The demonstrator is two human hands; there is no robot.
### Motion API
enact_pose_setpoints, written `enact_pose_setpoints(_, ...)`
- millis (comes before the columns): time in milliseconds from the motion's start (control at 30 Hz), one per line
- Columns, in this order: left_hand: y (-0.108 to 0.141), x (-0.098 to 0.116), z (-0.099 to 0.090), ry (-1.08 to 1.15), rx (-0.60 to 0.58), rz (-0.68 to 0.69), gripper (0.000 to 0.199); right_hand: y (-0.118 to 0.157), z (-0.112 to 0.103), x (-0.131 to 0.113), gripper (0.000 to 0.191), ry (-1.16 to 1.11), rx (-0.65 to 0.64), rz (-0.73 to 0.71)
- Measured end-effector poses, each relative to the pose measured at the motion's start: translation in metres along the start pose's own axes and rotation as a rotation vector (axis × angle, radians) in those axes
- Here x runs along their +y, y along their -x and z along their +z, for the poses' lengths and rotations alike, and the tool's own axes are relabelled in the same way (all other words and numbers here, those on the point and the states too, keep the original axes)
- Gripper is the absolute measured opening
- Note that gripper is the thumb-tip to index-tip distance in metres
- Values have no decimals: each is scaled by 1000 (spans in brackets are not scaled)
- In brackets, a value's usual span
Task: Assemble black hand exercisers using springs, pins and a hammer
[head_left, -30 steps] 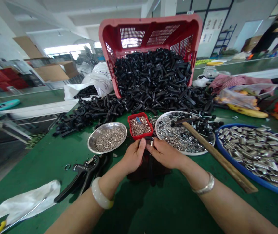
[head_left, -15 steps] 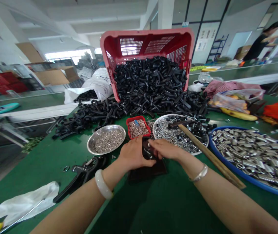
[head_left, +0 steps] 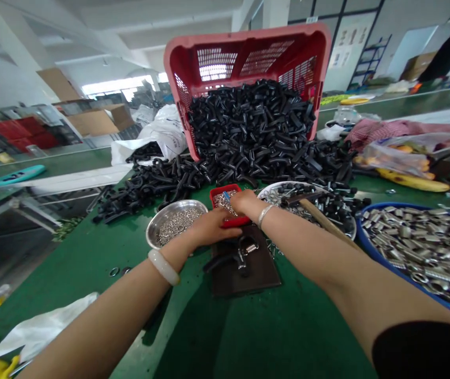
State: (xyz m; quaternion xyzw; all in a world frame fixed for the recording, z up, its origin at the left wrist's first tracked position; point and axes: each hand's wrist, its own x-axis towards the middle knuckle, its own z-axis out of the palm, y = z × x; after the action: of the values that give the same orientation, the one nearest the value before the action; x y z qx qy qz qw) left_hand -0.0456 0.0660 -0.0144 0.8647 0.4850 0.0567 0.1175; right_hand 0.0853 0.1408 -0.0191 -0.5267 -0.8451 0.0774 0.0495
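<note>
"What are the hands on?"

"The right hand dips into a red tray of small metal clips; whether it's holding one, I can't tell. The left hand lies flat, empty, against the tray."

"Around them?"

"Nearest, one spring clamp on a dark mat. Then four more containers: a steel dish of rings, a white plate of nuts, a blue tub of metal sleeves, and a tipped pink crate spilling black plastic pieces."
</note>
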Motion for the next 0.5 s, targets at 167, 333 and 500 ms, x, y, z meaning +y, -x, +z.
enact_pose_setpoints(167,-43,-17,-6,-205,-54,-311,34,8,0,17,22,69,-13,57)
enact_pose_setpoints(333,-64,-13,7,-270,-82,-319,33,21,3,27,20,38,24,25)
enact_pose_setpoints(500,-62,-19,10,-150,-6,-308,27,24,3,31,19,-50,52,15)
